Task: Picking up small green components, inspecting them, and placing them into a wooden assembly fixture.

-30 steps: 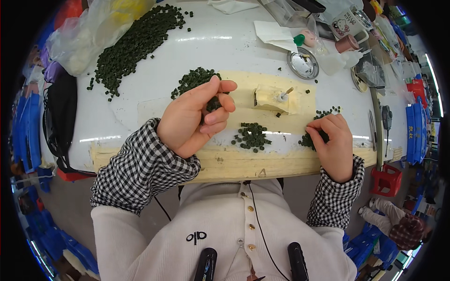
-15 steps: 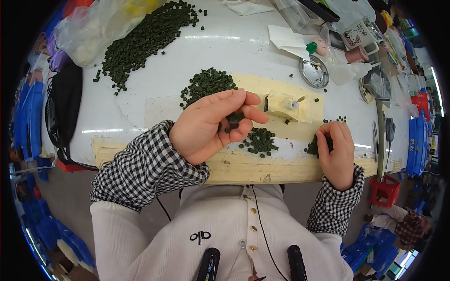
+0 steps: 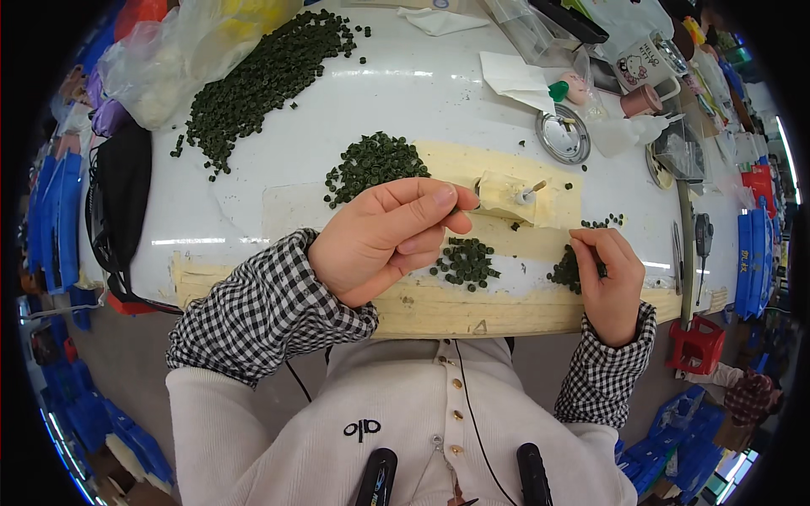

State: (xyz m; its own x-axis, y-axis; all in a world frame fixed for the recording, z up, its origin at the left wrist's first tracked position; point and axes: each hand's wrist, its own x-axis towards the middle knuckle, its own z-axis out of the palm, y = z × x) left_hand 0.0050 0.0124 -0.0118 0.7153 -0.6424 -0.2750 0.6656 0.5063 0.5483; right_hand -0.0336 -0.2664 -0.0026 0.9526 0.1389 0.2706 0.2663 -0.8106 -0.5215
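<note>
My left hand (image 3: 384,240) is raised over the near part of the table. Its thumb and index finger pinch one small dark green piece (image 3: 458,207); the palm is mostly hidden. Just beyond the fingertips stands a block wrapped in cream tape (image 3: 502,201) with a thin peg on it. At the right, my right hand (image 3: 614,287) has its thumb and fingertips together beside a small pile of green pieces (image 3: 567,268); what they hold, if anything, cannot be made out. Between the hands lies another small pile of the pieces (image 3: 467,263).
A larger heap of green pieces (image 3: 371,167) lies behind my left hand, and a long heap (image 3: 253,88) spreads at the far left near plastic bags (image 3: 152,80). Farther right are a round metal dish (image 3: 563,135), a squeeze bottle (image 3: 623,133) and a mug (image 3: 645,66).
My left hand has turned and closed, from loosely curled fingers showing several pieces in the palm to a pinch at the fingertips. My right hand stays nearly in place by its pile.
</note>
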